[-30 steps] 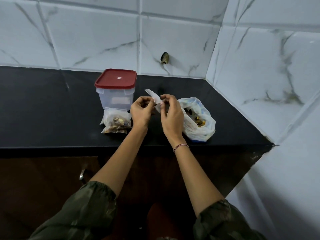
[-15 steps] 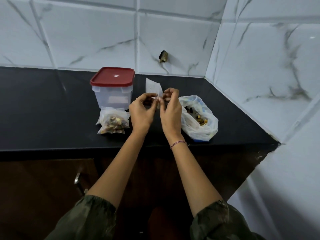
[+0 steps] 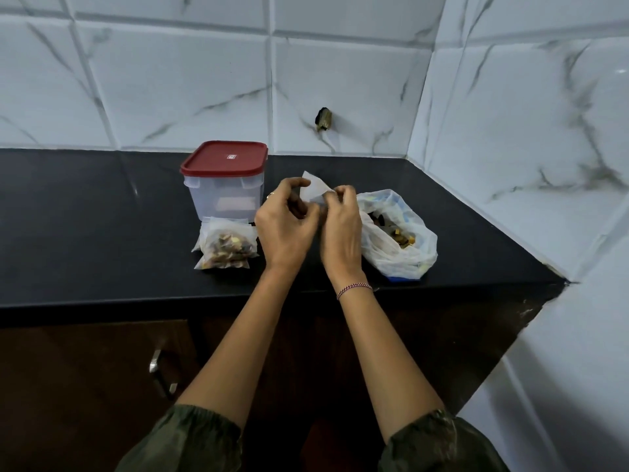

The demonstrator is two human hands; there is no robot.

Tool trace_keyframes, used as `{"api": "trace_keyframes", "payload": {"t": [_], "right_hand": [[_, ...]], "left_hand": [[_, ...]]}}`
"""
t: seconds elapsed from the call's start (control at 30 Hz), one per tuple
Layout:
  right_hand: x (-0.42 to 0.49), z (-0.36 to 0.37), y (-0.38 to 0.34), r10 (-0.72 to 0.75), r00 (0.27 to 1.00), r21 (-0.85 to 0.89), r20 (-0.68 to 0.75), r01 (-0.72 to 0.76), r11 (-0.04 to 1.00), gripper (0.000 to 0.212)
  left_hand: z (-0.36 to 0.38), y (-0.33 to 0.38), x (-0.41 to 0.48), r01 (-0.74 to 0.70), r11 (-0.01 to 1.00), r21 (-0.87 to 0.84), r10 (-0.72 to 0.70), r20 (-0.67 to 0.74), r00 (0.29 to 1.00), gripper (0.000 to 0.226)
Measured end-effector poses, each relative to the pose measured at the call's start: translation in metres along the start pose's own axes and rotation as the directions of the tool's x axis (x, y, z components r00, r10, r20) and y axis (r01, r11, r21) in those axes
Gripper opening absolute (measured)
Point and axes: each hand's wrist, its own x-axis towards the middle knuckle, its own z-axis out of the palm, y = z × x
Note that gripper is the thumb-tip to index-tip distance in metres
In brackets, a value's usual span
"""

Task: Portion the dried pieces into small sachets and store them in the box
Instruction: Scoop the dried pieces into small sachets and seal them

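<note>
Sachet (image 3: 315, 189) lower now, between fingers (image 3: 341, 193)

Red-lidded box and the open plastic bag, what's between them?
In the head view, both hands: the left hand and right hand pinch a small white sachet above the black counter.

White tiles (image 3: 170, 80) with grey marble veins cover 2 walls that meet in a corner (image 3: 423, 97) at the right. Below runs a black counter (image 3: 85, 216). Under it is a dark brown cabinet (image 3: 85, 386) with 1 metal handle (image 3: 159, 373). 1 tile has a small dark hole (image 3: 323, 119).
</note>
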Motion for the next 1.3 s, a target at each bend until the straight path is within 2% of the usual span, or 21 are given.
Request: {"api": "trace_keyframes", "payload": {"t": [0.07,0.13,0.23,0.3,0.37,0.43,0.57,0.63,0.73,0.83,0.9,0.97,1.03,1.17,1.3], "right_hand": [[0.000,0.002,0.003,-0.038,0.998,-0.039,-0.047,0.036,0.999,0.022],[0.002,0.005,0.006,-0.041,0.998,-0.073,-0.050,0.037,0.997,0.023],[0.003,0.008,0.010,0.092,0.995,-0.018,0.041,-0.091,0.996,0.019],[0.002,0.008,0.010,0.074,0.994,-0.043,0.080,-0.071,0.997,0.015],[0.000,0.006,0.007,-0.035,0.992,-0.054,0.120,0.042,0.998,0.014],[-0.001,0.004,0.005,-0.161,0.975,-0.025,0.154,0.167,0.986,0.019],[-0.003,0.003,0.002,-0.253,0.950,0.139,0.182,0.230,0.963,0.025],[-0.004,0.002,0.001,-0.282,0.936,0.196,0.209,0.243,0.950,0.024],[-0.004,0.002,0.003,-0.304,0.908,0.253,0.289,0.233,0.939,0.030],[-0.005,0.002,0.004,-0.307,0.878,0.339,0.368,0.180,0.923,0.047],[-0.006,0.002,0.004,-0.327,0.860,0.322,0.393,0.205,0.924,0.060],[-0.006,0.002,0.005,-0.313,0.873,0.259,0.374,0.226,0.939,0.064],[-0.004,0.002,0.006,-0.267,0.908,0.220,0.322,0.203,0.954,0.059],[0.000,0.000,0.009,-0.226,0.956,0.166,0.187,0.196,0.966,0.020],[0.001,-0.002,0.011,-0.198,0.980,0.131,0.036,0.192,0.973,0.016]], "left_hand": [[0.001,0.004,-0.001,-0.039,0.998,-0.058,0.042,0.050,0.998,0.033],[0.002,0.004,0.001,0.055,0.975,-0.216,-0.031,0.110,0.993,0.040],[-0.001,-0.004,0.003,0.154,0.910,-0.384,-0.104,0.147,0.984,0.047],[0.000,-0.011,0.004,0.169,0.930,-0.327,-0.121,0.164,0.979,0.054],[0.002,-0.016,0.005,0.230,0.943,-0.241,-0.180,0.212,0.960,0.056],[0.005,-0.019,0.008,0.321,0.910,-0.264,-0.249,0.272,0.930,0.042],[0.002,-0.015,0.013,0.552,0.714,-0.431,-0.464,0.299,0.834,0.034],[0.002,-0.015,0.015,0.610,0.614,-0.501,-0.505,0.345,0.791,0.032],[0.001,-0.015,0.016,0.663,0.493,-0.564,-0.526,0.414,0.743,0.035],[0.003,-0.018,0.018,0.678,0.425,-0.600,-0.560,0.414,0.718,0.039],[0.003,-0.018,0.020,0.688,0.378,-0.619,-0.607,0.396,0.689,0.039],[0.002,-0.018,0.021,0.700,0.326,-0.635,-0.653,0.385,0.653,0.034],[0.002,-0.016,0.020,0.716,0.353,-0.603,-0.669,0.372,0.644,0.027],[0.003,-0.017,0.016,0.689,0.455,-0.564,-0.599,0.379,0.706,0.029],[0.006,-0.019,0.016,0.681,0.529,-0.507,-0.551,0.405,0.730,0.044]]}}
